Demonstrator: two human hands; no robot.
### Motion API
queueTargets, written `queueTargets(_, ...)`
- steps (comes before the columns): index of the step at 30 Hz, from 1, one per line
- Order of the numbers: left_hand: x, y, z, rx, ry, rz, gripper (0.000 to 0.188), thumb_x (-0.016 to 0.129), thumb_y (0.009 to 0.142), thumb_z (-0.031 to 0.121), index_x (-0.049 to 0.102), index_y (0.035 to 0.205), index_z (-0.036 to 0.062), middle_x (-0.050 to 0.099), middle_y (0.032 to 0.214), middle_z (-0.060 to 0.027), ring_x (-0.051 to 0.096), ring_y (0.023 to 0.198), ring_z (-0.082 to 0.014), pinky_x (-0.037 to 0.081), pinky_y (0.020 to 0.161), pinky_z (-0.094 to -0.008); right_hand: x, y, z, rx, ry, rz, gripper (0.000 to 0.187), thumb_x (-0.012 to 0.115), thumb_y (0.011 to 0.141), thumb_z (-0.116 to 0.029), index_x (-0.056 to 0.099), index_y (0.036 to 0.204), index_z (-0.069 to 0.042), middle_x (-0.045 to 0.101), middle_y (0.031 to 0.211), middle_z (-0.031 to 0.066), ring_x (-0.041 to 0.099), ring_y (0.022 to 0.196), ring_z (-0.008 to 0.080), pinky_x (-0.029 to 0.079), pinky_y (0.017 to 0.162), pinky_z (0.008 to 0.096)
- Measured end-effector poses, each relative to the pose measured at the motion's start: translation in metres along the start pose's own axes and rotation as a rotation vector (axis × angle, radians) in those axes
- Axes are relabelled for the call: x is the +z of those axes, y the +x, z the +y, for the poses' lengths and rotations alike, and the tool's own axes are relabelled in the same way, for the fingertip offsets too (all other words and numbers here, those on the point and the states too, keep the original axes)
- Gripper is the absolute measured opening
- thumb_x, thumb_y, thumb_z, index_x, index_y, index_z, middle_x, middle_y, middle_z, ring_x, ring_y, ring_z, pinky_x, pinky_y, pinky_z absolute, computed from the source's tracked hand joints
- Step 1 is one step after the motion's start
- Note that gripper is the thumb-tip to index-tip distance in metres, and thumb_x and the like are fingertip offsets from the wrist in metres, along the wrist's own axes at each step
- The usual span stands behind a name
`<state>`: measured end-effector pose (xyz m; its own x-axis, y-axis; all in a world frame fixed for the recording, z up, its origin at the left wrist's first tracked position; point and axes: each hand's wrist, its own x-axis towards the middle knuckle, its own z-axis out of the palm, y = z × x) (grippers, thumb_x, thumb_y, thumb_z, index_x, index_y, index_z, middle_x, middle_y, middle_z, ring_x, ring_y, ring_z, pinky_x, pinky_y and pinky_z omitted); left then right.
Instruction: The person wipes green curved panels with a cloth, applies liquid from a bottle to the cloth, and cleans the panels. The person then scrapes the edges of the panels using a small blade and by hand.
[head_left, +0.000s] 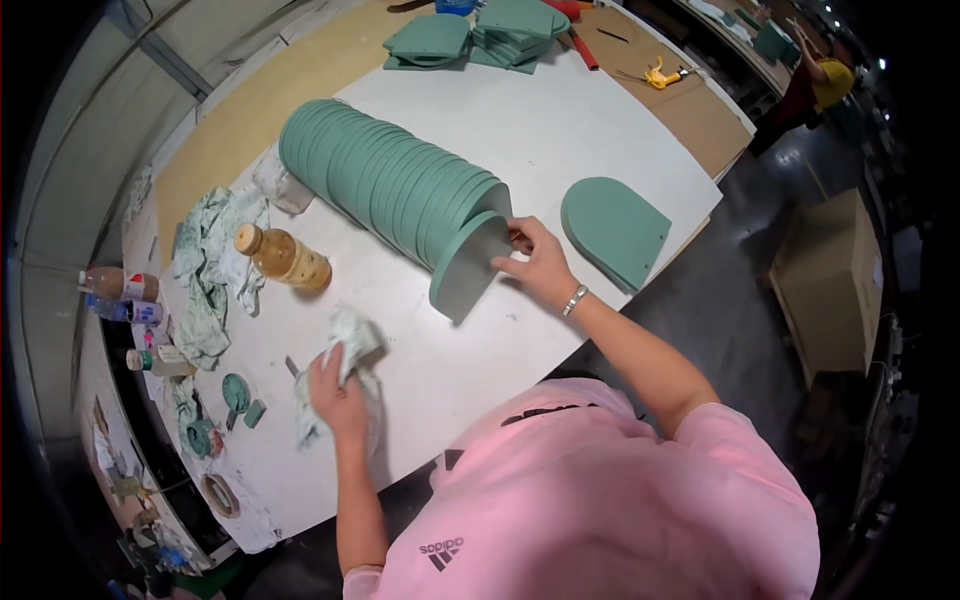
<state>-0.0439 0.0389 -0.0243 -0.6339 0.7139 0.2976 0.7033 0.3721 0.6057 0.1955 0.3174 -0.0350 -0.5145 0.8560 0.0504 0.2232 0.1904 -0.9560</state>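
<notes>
Right hand (pixel 540 265): partly closed, thumb and fingers at the right edge of the front panel (pixel 472 268); looks like a light pinch, contact partly hidden. Panel stands on edge, leaning a bit off the row, grey face toward the person; grip at the rim likely steadies it and leaves most of the green edge uncovered.

Left hand (pixel 338 402): curled round a pale cloth (pixel 350 335), bunched, slightly blurred; wadding probably gives a firm pad. Off the panels, over the white table (pixel 550 130).

Behind the front panel, row of panels (pixel 380 180), on edge, face to face, curved rims up; packed so they likely prop each other and show all rims together. Pale block (pixel 281 182) just beside the row's left side, maybe a stop, can't tell.

Left: bottle (pixel 285 262) upright, amber liquid, in easy reach; crumpled rags (pixel 205 280) beyond it. Right: flat panels (pixel 615 232) near table edge, apart from row. Far end: 2 piles of panels (pixel 515 35).
</notes>
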Motion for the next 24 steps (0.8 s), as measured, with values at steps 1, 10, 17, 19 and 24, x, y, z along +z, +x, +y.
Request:
queueTargets(1,0.011,0.003,0.022,0.016,-0.159,-0.056,0.050,0.058,0.072,-0.007,0.069,0.119,0.0054,0.062,0.112,-0.0213,0.059,0.106,-0.0375,0.045,0.098,-0.0404,0.004,-0.002,0.005,-0.003,0.000,-0.005,0.048,0.082,0.075,-0.017,0.058,0.111,0.004,0.061,0.107,0.0130,0.061,0.098,0.0220,0.051,0.085,0.0341)
queueTargets(10,0.028,0.012,0.053,-0.520,-0.854,-0.001,0.040,0.055,0.089,-0.004,0.057,0.128,-0.0064,0.064,0.118,-0.0111,0.059,0.107,-0.0184,0.046,0.096,-0.0326,0.036,-0.087,-0.027,0.283,0.472,-0.291,0.035,0.060,0.093,-0.011,0.054,0.124,0.004,0.064,0.103,0.0086,0.057,0.094,0.0114,0.049,0.086,0.0291)
queueTargets(17,0.025,-0.033,0.113,0.498,-0.120,-0.467,0.062,0.065,0.067,0.005,0.065,0.127,0.0194,0.062,0.112,-0.0140,0.055,0.108,-0.0358,0.041,0.098,-0.0461,0.075,-0.117,0.066,-0.106,0.003,-0.607,0.039,0.053,0.099,-0.026,0.057,0.120,0.006,0.066,0.103,0.0116,0.059,0.092,0.0145,0.049,0.082,0.0332)
queueTargets(19,0.049,-0.036,0.033,0.319,0.107,-0.339,0.058,0.061,0.070,0.000,0.066,0.125,0.0177,0.059,0.119,-0.0175,0.054,0.112,-0.0352,0.039,0.100,-0.0490,0.071,-0.111,0.012,-0.381,0.088,-0.521,0.040,0.049,0.101,-0.029,0.060,0.115,0.006,0.066,0.100,0.0094,0.057,0.090,0.0133,0.047,0.080,0.0321)
queueTargets(24,0.002,0.002,-0.022,-0.188,0.017,-0.082,0.049,0.059,0.076,-0.004,0.065,0.123,0.0073,0.056,0.121,-0.0220,0.053,0.113,-0.0396,0.041,0.101,-0.0465,0.072,-0.114,0.011,0.544,0.335,-0.365,0.041,0.047,0.103,-0.032,0.062,0.111,0.005,0.064,0.097,0.0052,0.053,0.091,0.0118,0.044,0.085,0.0294)
